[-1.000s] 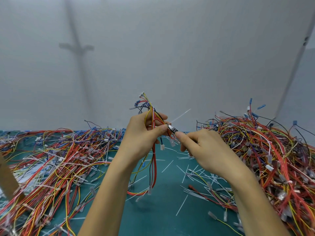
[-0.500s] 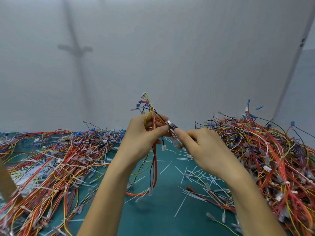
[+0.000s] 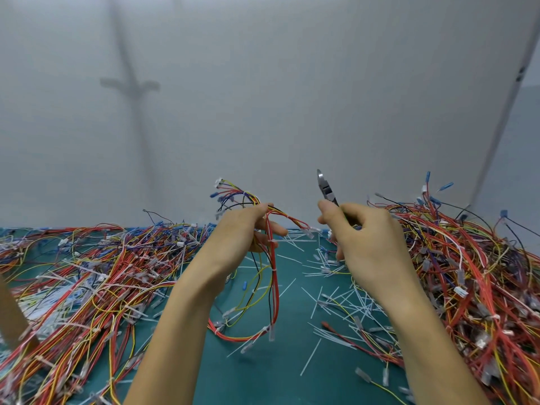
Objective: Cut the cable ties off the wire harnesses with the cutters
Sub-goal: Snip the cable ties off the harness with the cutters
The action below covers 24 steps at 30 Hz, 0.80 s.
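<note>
Above the green table [image 3: 286, 369], the left hand [image 3: 248, 229] gripped a wire harness [image 3: 273, 287] near its upper end, fingers curled round the bundle. Its red, yellow and black wires hung roughly vertical toward the table. A white cable tie [image 3: 274, 270] ringed the red wires below that hand. The right hand [image 3: 365, 238], fingers wrapped round the handles, held the cutters [image 3: 325, 188] tips up, apart from the harness on its right. The tie lay down and left of the tips, so the cutters would probably need tilting across the bundle. No container showed.
</note>
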Available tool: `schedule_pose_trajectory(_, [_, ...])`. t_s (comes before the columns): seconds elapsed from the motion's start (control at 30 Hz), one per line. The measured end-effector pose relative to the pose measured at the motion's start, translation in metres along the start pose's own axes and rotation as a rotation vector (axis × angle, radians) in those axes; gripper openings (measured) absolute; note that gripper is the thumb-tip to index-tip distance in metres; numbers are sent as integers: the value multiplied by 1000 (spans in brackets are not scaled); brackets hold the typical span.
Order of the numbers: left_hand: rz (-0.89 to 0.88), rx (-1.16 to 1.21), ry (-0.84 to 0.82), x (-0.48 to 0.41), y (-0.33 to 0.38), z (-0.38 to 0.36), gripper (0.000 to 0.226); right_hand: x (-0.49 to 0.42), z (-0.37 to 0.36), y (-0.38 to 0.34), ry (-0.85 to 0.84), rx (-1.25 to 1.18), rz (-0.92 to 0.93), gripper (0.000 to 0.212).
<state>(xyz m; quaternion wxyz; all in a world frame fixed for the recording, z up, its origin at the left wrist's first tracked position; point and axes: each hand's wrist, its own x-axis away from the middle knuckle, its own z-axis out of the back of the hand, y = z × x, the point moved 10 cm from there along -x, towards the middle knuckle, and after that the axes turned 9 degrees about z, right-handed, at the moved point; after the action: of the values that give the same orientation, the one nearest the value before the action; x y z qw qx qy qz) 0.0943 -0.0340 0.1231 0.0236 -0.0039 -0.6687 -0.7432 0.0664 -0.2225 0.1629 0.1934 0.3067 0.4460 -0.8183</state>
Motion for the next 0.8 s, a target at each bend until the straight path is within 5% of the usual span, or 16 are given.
schedule_pose_trajectory(0.2, [-19,1,-56,6,-1,1,24,3,-21,5,-128,-127,-84,65])
schedule_pose_trajectory(0.5, [-152,139,-143,16,12,-10,20,8,-36,4,-155,29,-66,32])
schedule_pose_trajectory(0.7, [-112,193,-257,17,11,-20,22,6,-31,15,-58,-111,-122,16])
schedule_pose_trajectory(0.8, [-151,45,-88,19,15,-4,16,3,-26,20,7,-161,-131,14])
